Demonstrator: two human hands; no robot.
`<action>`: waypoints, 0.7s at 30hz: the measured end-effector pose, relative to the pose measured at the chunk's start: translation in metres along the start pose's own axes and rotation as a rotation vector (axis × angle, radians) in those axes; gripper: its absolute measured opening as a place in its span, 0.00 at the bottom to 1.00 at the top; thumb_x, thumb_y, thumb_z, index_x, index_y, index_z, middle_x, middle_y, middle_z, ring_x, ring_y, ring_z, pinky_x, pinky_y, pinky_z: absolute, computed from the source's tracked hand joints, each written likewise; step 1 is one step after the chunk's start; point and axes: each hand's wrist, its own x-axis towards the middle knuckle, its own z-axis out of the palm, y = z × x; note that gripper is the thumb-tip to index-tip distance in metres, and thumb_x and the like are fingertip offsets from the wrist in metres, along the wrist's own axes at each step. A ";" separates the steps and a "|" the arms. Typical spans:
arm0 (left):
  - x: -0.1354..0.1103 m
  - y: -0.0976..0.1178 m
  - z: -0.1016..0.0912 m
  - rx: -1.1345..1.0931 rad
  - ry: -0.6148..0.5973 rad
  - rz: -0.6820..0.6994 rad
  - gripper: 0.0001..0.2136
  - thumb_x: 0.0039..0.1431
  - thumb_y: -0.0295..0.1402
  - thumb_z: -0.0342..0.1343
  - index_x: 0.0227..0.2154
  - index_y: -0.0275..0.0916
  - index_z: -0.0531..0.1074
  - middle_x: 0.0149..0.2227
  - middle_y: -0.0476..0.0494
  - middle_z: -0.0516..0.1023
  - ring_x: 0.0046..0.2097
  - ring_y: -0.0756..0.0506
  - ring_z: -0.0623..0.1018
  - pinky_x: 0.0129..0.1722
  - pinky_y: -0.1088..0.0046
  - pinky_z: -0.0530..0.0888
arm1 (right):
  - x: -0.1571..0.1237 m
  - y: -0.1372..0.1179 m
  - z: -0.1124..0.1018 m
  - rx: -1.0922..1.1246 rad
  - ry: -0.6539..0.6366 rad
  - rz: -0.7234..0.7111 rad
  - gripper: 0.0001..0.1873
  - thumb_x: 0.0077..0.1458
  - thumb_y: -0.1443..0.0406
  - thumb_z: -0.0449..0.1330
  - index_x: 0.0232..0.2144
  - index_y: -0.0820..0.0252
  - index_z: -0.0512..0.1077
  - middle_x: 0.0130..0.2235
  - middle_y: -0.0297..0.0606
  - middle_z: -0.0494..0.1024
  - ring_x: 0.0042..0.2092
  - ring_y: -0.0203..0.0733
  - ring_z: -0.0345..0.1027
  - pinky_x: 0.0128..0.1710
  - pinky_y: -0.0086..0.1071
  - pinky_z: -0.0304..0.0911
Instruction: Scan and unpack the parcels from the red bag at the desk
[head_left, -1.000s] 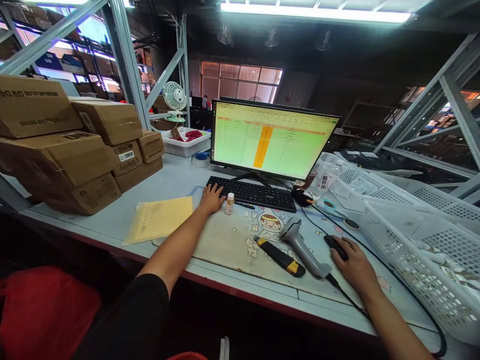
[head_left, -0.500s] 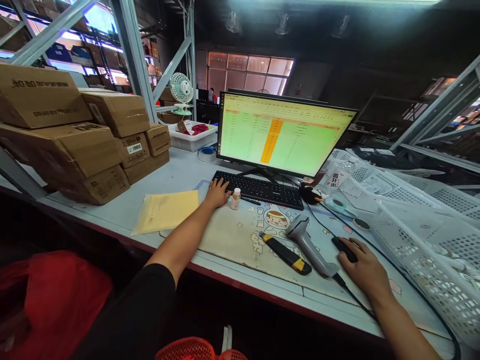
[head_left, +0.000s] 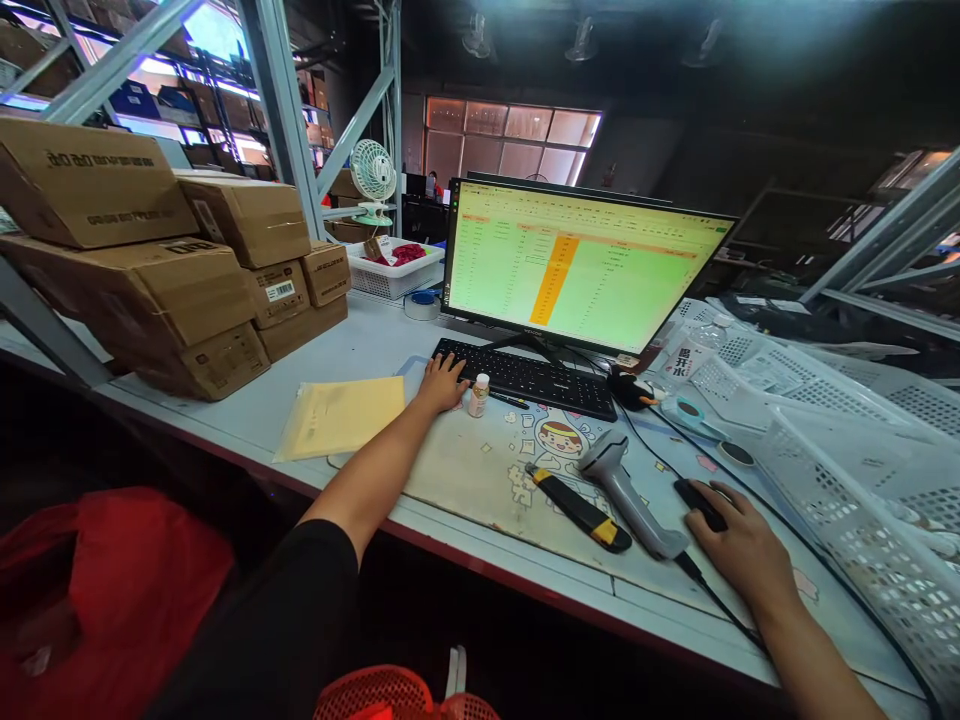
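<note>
From left to right, we see the yellow packet lying flat, then our left hand, fingers spread over the left end of the keyboard and gripping nothing. The small bottle stands just beside it. Farther right, our right hand curls loosely over the mouse, beside the scanner. Only our view has swung slightly left; both hands stay put, so the computer work appears uninterrupted.
</note>
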 end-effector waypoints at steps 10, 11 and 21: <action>-0.003 0.006 -0.007 0.014 -0.012 -0.014 0.30 0.73 0.45 0.47 0.73 0.39 0.59 0.77 0.36 0.52 0.77 0.30 0.51 0.75 0.50 0.50 | 0.004 0.003 -0.001 0.090 -0.032 -0.029 0.37 0.60 0.44 0.48 0.59 0.55 0.77 0.61 0.49 0.74 0.57 0.63 0.73 0.52 0.54 0.75; -0.004 0.006 -0.008 0.015 -0.012 -0.015 0.30 0.73 0.45 0.47 0.73 0.39 0.59 0.77 0.37 0.52 0.77 0.30 0.52 0.75 0.50 0.50 | 0.005 0.005 0.001 0.101 -0.030 -0.033 0.37 0.59 0.43 0.48 0.60 0.55 0.77 0.60 0.49 0.74 0.57 0.63 0.73 0.52 0.55 0.75; -0.006 0.010 -0.010 0.031 -0.015 -0.012 0.29 0.73 0.43 0.47 0.73 0.40 0.59 0.76 0.37 0.53 0.77 0.32 0.52 0.75 0.51 0.50 | 0.009 0.014 0.009 0.122 -0.008 -0.068 0.39 0.58 0.41 0.48 0.59 0.55 0.77 0.59 0.50 0.75 0.57 0.64 0.74 0.51 0.55 0.76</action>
